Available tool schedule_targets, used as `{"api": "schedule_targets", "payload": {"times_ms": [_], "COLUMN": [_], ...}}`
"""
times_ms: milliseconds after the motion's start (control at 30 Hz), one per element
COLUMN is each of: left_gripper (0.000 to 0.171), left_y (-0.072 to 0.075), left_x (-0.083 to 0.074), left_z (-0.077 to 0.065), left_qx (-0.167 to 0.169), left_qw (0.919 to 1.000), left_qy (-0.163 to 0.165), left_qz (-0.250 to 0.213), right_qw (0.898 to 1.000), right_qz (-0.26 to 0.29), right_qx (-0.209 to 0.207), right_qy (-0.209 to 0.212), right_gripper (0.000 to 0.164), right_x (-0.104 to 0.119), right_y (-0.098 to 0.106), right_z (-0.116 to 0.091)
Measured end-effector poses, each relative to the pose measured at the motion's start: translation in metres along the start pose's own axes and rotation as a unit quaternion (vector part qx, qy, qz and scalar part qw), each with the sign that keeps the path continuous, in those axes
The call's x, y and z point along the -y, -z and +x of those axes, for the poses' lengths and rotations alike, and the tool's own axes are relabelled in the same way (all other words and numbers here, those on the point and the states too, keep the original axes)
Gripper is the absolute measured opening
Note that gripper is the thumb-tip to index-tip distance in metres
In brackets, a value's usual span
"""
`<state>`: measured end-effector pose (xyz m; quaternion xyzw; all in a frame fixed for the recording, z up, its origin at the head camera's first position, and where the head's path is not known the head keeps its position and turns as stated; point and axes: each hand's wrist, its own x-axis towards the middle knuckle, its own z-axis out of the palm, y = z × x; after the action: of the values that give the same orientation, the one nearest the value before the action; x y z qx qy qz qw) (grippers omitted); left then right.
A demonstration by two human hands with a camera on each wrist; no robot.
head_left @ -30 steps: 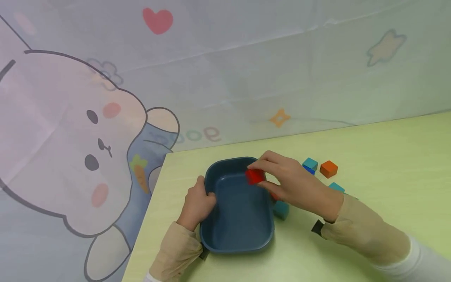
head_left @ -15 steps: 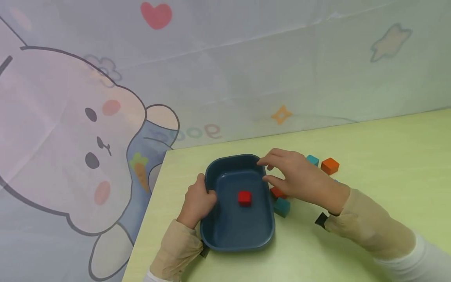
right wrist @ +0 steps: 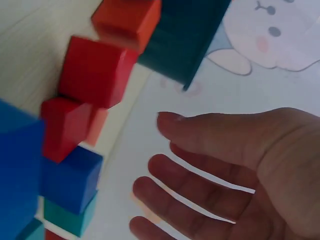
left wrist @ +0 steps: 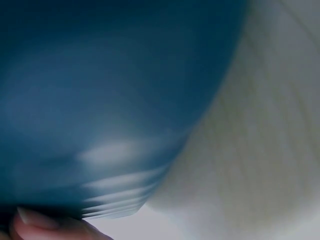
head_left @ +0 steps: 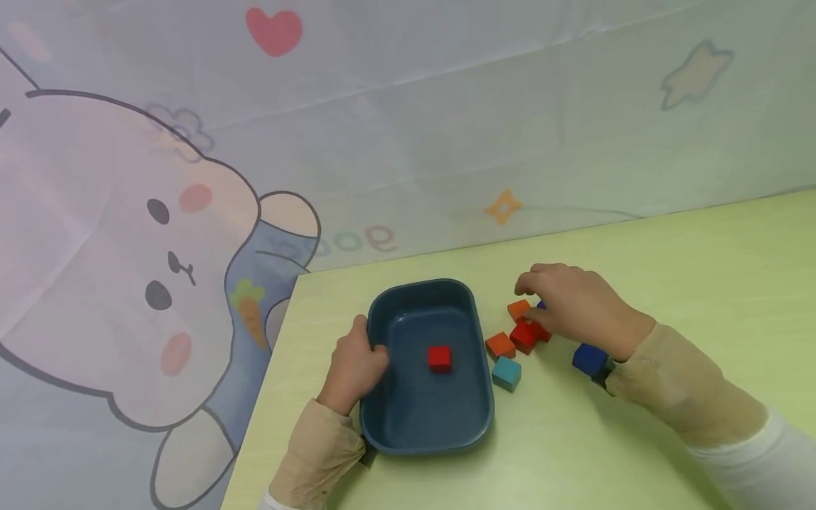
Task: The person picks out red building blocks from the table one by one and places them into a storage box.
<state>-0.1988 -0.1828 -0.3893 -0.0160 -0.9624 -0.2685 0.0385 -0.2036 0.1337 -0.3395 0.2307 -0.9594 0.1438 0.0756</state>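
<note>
My left hand (head_left: 353, 365) grips the left side of a deep blue rectangular dish (head_left: 427, 421), its thumb over the rim. In the left wrist view, the dish wall (left wrist: 115, 100) fills much of the picture, with a fingertip (left wrist: 37, 220) at the bottom. One red cube (head_left: 439, 359) lies inside the dish. Right of the dish, my right hand (head_left: 576, 304) hovers over a group of wooden cubes, partly hiding them. The right wrist view shows that hand's fingers (right wrist: 200, 130) spread and holding nothing, beside a red cube (right wrist: 90, 72) and a blue cube (right wrist: 75, 175).
Near the dish's right wall lie an orange cube (head_left: 500, 346), a teal cube (head_left: 506, 373) and another red cube (head_left: 524, 337). A dark blue cube (head_left: 589, 359) sits by the right wrist. Behind the light green table (head_left: 720, 283) hangs a printed cloth (head_left: 433, 142).
My right hand released the red cube into the dish, then moved right over the other cubes. My left hand has kept its grip on the dish.
</note>
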Motion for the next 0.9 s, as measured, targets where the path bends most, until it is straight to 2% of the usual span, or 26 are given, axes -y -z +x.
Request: {"api": "schedule_targets", "payload": {"times_ms": [100,200,533,800,900], "left_gripper": [0.033,0.031,0.029,0.028,0.027], "left_y": [0.0,0.0,-0.001,-0.001,-0.001], "left_x": [0.001,0.001,0.002,0.001,0.001], "left_z": [0.0,0.0,0.0,0.0,-0.001], "left_qx": [0.001,-0.002,-0.002,-0.003,-0.003], "left_qw": [1.0,1.0,1.0,1.0,1.0], "left_qy": [0.002,0.001,-0.002,-0.006,-0.005], "left_qz": [0.0,-0.001,-0.003,-0.006,-0.007], "right_qw": [0.999,0.998,0.999,0.998,0.998], "right_qz": [-0.001,-0.005,-0.025,-0.025,-0.027], "right_qx": [0.044,0.068,0.042,0.049,0.051], "right_qy": [-0.01,-0.005,0.018,0.014,0.029], "right_gripper": [0.021,0.019,0.024,0.027,0.025], "right_x": [-0.009,-0.014,-0.022,-0.027,-0.026], "right_y": [-0.005,-0.009,-0.015,-0.017,-0.017], "right_z": [0.001,0.003,0.002,0.004,0.003]}}
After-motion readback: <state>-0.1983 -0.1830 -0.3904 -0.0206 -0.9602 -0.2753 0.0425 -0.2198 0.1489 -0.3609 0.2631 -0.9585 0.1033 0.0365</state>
